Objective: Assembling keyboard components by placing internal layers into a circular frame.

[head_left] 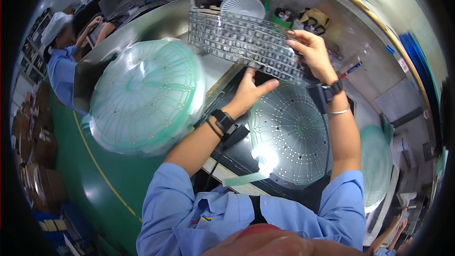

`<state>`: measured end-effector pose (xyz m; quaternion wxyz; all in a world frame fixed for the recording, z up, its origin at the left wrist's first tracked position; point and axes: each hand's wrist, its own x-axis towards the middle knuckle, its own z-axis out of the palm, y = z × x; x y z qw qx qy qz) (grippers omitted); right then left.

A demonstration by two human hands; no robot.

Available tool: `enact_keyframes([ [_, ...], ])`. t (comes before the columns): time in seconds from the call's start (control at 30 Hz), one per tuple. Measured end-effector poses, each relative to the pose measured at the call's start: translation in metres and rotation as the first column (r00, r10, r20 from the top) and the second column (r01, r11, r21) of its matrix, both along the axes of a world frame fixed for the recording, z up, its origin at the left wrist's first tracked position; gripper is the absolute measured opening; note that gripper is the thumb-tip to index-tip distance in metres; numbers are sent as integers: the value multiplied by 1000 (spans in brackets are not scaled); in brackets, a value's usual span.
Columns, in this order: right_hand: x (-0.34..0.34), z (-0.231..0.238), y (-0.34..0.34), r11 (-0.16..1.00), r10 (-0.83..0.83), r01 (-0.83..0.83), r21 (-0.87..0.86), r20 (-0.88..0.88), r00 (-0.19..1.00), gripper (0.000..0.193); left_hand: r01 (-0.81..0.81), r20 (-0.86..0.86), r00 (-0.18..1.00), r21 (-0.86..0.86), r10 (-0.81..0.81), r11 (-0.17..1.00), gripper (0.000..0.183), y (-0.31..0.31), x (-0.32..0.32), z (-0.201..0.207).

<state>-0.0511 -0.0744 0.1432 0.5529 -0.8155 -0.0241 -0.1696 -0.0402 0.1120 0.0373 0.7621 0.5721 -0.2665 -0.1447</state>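
**Both hands on clear tray above round disc**

Nearest: blue sleeves, forearms coming up from lower edge. Round clear disc (290, 135) with radial dot pattern lies flat on dark table (237, 154), bright light glare on its near edge. A flat ribbon strip (241, 178) lies by the disc's near-left rim.

Left hand (251, 92), black wrist strap, sits under the near edge of the clear tray (246, 42); fingers loosely spread, thumb out to the right, touching the tray's underside. Right hand (310, 52), watch on wrist, grips the tray's right end, fingers curled over the top edge, pinching it. Tray is gridded with small pockets, held tilted above the disc's far side.

Left: stack of green-tinted discs (147, 95), on a metal sheet (156, 21). Far: white ribbed disc (242, 4), cup of pens (283, 16). Far left, another person (64, 59) in blue, working apart.
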Motion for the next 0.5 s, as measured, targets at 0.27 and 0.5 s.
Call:
enact_keyframes([
  [0.27, -102, -32, -91, 981, -85, 132, 139, -301, 950, 28, 32, -424, 811, -655, -402, 755, 27, 4, 28, -13],
  [0.5, -142, -55, -100, 951, -119, 193, 243, -290, 950, 25, 78, -466, 774, -603, -429, 794, 27, 7, 22, -9],
])
